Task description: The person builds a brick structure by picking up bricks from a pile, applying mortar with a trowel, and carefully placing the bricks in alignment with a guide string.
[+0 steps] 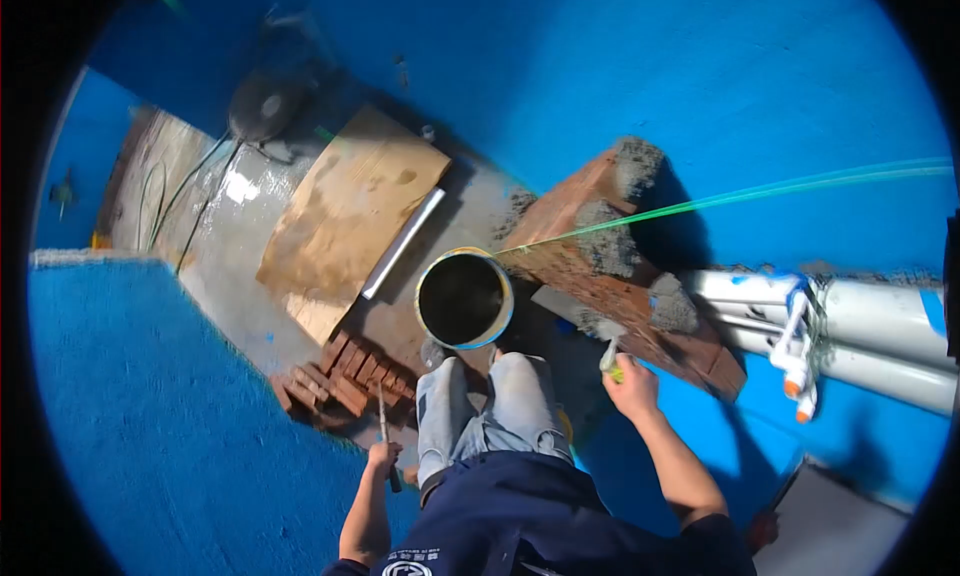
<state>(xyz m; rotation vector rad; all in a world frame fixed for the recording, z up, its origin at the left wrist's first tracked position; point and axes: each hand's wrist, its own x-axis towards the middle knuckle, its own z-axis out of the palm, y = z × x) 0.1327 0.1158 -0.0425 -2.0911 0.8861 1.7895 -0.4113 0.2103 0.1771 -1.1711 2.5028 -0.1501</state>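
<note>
My right hand [637, 388] is closed round the yellow-green handle of a trowel [575, 311]. Its flat grey blade carries some mortar and lies beside the low brickwork [560, 216]. Several lumps of grey mortar [607, 248] sit along the bricks. At my left side, my left hand [383, 456] grips a slim, stick-like tool [382, 414] with a dark lower end; its exact kind is too small to make out. Between my knees and the brickwork stands a round bucket [502, 323] with a dark inside.
Loose reddish bricks [360, 369] are piled by my left knee. Beyond them lie a stained brown board [345, 211] and a fan-like round object [265, 106] with cables. Green string [760, 189] stretches from the brickwork rightward. White pipes [880, 318] run along the blue wall [780, 66].
</note>
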